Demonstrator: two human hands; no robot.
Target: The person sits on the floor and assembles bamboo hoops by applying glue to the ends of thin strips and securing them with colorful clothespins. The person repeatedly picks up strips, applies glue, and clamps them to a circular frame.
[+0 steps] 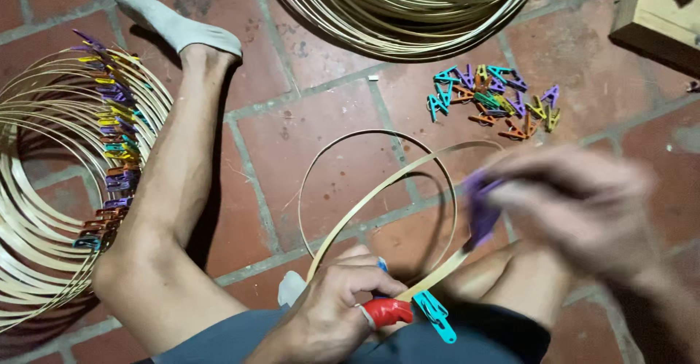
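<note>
Pinching the overlapped ends of the bamboo hoop (pixel 379 189) shut, the left hand (pixel 343 306) steadies it above the lap – the blurred right hand (pixel 576 211) grips a purple clip (pixel 481 211) against its rim

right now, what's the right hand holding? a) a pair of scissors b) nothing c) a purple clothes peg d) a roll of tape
c: the blurred right hand has a purple clothes peg in its grip, at the bamboo strip hoop that the left hand steadies, next to a teal peg already clipped on.
</note>
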